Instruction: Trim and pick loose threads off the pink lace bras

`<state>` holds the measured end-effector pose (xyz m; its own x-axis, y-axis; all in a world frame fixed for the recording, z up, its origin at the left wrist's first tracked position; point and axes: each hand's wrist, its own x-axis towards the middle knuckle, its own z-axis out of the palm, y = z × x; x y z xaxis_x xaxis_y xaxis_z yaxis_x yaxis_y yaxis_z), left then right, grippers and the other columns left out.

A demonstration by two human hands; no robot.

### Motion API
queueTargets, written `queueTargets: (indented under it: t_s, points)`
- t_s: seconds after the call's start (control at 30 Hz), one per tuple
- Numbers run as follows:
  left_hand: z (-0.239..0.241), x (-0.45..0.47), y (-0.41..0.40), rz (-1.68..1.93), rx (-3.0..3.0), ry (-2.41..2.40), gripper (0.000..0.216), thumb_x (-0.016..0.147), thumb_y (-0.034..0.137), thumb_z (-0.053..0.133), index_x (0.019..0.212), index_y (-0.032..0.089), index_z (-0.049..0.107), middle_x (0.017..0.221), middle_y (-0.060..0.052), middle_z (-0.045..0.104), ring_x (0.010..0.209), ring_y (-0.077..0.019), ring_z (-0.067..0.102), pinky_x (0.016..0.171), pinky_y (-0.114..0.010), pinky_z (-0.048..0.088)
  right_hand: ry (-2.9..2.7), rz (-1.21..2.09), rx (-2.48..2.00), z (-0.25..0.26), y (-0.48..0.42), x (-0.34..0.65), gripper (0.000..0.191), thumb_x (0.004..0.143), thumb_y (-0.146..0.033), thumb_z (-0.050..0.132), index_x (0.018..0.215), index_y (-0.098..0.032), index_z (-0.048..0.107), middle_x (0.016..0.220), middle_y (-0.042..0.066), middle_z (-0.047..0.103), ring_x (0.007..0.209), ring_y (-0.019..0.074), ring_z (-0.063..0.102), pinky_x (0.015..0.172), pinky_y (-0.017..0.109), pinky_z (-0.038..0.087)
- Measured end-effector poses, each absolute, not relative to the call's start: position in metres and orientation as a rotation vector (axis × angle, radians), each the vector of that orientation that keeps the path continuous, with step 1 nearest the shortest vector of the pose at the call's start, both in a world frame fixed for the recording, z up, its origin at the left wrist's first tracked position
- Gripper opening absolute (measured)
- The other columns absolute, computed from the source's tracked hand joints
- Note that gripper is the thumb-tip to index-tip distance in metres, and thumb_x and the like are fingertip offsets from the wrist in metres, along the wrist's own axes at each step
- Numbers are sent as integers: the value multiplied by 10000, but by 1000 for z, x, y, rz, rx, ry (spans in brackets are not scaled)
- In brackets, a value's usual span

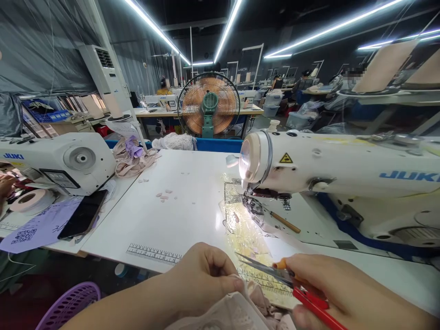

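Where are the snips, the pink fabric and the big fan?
snips (pixel 265 268): head view, on the metal blades.
pink fabric (pixel 227 314): head view, on the lace near the bottom edge.
fan (pixel 209 102): head view, on the green hub.

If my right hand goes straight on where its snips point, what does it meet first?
Likely the left hand, pinching pale pink lace fabric: the red-handled metal snips in the right hand aim left at its fingers. Depth is unclear; the tips might pass beyond.

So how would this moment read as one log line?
left hand: pinching pink fabric | right hand: holding red-handled snips | behind: sewing machine on white table
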<state>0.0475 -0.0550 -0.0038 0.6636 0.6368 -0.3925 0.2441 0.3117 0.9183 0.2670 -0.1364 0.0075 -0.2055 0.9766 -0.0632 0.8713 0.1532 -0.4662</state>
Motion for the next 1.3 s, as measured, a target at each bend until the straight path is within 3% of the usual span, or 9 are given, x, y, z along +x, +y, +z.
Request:
queueTargets:
  t_s: [0.33,0.47,0.57,0.67,0.83,0.93,1.03,1.13,1.3]
  points:
    - [-13,44,-51,528,1380,666,240,606,322,698,537,125,581,568,8,477,548,-91,410,535,-237,316,-2270,432,-2044,9,-130,276,357,703,-533,589,583,-213,485,555,4,567,475,167,482,422,223,224]
    - [-11,40,-48,519,1315,733,244,607,332,695,554,114,600,575,-8,523,560,-103,454,566,-246,348,-2111,86,-2236,-11,-122,302,379,742,-512,532,539,-224,390,482,8,523,399,159,459,386,231,218]
    - [-10,37,-47,480,1281,780,237,612,333,689,573,112,612,563,-5,537,558,-101,464,578,-242,359,-1891,-226,-2375,-31,-117,330,346,769,-363,508,498,-240,331,406,7,492,334,141,429,365,248,214]
    - [-12,34,-46,486,1287,793,234,627,333,683,582,116,611,560,2,535,554,-94,457,573,-229,357,-1755,-285,-2405,-46,-114,357,361,793,-327,461,470,-252,317,362,26,480,308,149,446,366,264,257]
    - [-16,31,-48,480,1266,801,277,631,382,686,601,120,601,576,-5,549,557,-99,462,557,-227,347,-1732,-254,-2344,-43,-114,372,316,792,-297,448,487,-233,399,415,60,518,366,203,544,384,276,312]
    - [-14,31,-52,503,1272,825,291,627,388,691,581,122,585,546,10,516,533,-87,430,539,-220,330,-1667,-294,-2283,-35,-127,345,272,834,-278,366,643,-178,530,655,162,618,590,306,624,472,346,397]
    - [-9,31,-56,535,1312,824,272,641,363,685,567,124,577,545,16,497,527,-82,415,532,-216,330,-1742,-145,-2039,-29,-143,286,278,891,-307,311,910,-202,568,967,95,634,882,230,609,689,308,489]
    - [-3,30,-60,563,1415,798,231,672,318,662,574,126,580,568,11,504,541,-86,428,543,-215,346,-1846,360,-1511,-23,-151,224,179,842,-303,458,948,-205,564,901,59,644,837,188,607,714,276,501]
    - [0,23,-64,579,1561,782,225,717,328,621,623,125,601,627,-17,539,594,-111,478,577,-228,376,-1766,677,-1466,-16,-139,180,112,791,-265,486,796,-203,579,730,6,625,641,147,576,577,244,457]
